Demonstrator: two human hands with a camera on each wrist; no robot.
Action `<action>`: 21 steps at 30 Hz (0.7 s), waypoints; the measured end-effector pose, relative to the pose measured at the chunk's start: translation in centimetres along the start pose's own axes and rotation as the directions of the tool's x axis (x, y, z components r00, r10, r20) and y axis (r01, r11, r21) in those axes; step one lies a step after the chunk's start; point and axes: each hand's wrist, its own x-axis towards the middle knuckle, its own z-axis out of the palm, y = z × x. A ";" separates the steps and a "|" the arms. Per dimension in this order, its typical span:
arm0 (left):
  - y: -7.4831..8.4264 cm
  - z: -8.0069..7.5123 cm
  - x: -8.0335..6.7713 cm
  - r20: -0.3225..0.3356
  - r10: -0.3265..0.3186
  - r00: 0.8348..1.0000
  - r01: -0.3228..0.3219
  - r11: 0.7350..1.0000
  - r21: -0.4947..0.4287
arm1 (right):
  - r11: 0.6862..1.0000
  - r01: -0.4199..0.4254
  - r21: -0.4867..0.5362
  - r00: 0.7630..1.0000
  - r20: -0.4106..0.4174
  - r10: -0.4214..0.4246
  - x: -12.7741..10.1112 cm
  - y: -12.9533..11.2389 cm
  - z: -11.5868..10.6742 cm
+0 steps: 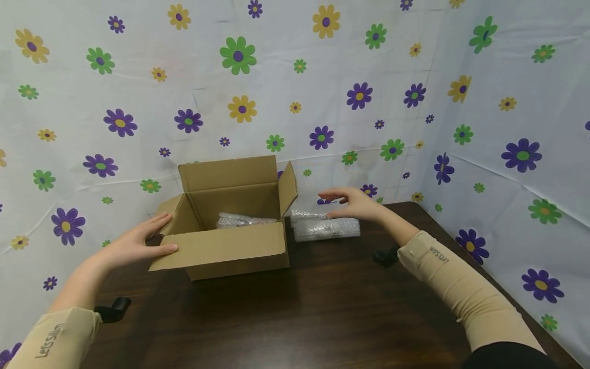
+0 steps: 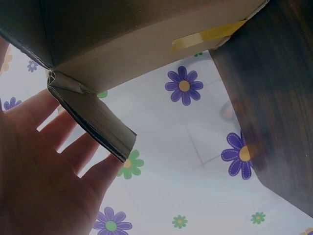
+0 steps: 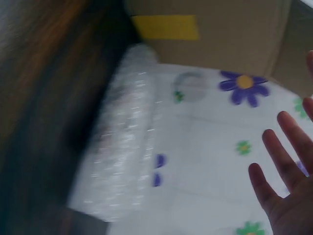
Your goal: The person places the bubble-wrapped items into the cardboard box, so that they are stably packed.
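Two bubble-wrapped bundles [image 1: 327, 229] might slide if the empty, spread right hand [image 1: 354, 203] knocks them, or the box [image 1: 251, 266] skew if the left hand [image 1: 138, 241], fingers extended, pushes hard.

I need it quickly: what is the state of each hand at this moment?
Left hand: open, touching the box.
Right hand: open, holding nothing, near the bubble wrap.

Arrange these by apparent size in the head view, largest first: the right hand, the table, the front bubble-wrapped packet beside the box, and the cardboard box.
1. Table
2. Cardboard box
Unranked: right hand and front bubble-wrapped packet; they look too alike.
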 end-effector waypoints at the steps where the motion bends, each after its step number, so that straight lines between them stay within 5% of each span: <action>1: 0.0 0.0 0.0 0.000 0.001 1.000 -0.001 1.000 0.001 | 1.000 -0.011 -0.004 1.000 -0.009 0.011 -0.1 0.6 0.3; 9: -0.1 0.1 -0.1 0.000 -0.004 1.000 0.004 1.000 -0.020 | 0.994 -0.090 -0.056 0.994 -0.073 0.086 -0.6 4.1 2.7; 21: 0.1 0.1 -0.3 -0.002 -0.024 1.000 0.024 0.999 -0.023 | 0.961 -0.114 -0.252 0.993 -0.036 0.108 -0.3 7.1 5.1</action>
